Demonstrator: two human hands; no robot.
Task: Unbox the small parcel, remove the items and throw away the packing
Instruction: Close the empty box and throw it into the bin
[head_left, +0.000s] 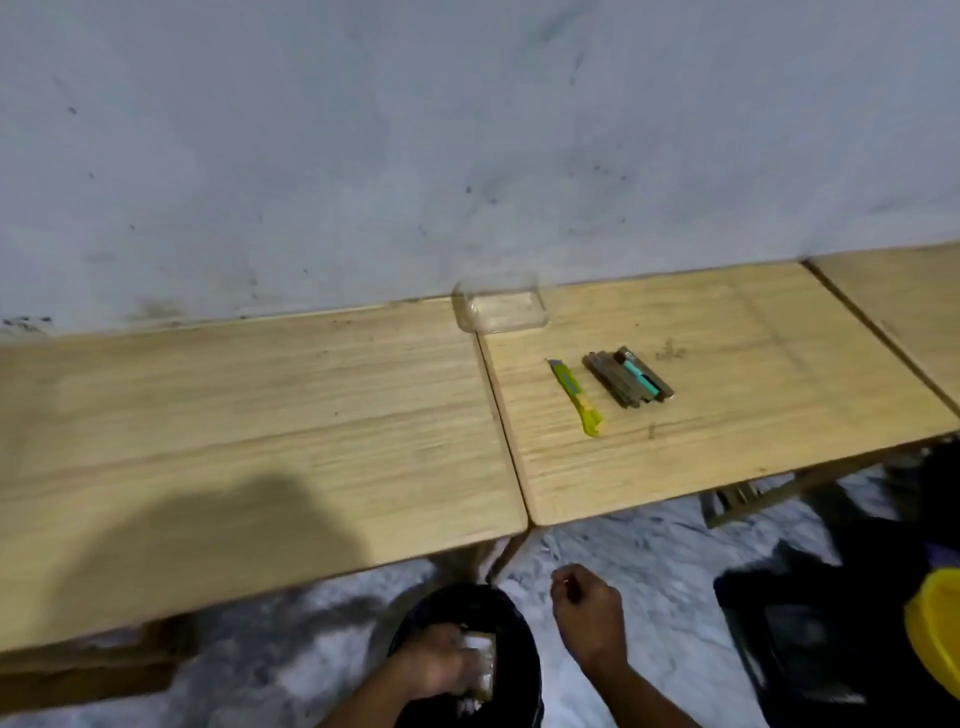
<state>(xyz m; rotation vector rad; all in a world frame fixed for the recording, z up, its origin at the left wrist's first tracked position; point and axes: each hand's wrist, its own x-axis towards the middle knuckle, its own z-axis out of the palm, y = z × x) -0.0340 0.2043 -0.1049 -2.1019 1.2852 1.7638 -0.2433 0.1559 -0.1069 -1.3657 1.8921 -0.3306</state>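
Observation:
My left hand (434, 662) is down inside a black bin bag (511, 618) on the floor, closed around crumpled packing (480, 660) that looks like cardboard and white wrap. My right hand (589, 613) hovers just right of the bag with its fingers curled and nothing visible in them. On the wooden table (260, 415) lie the removed items: a small bundle of dark sticks with a teal one (628, 378), and beside it a yellow-green box cutter (575, 397).
A clear plastic tub (501, 309) stands against the grey wall at the table's back edge. A second table panel (904, 291) joins at the right. Dark objects and something yellow (935, 634) sit on the floor at the right.

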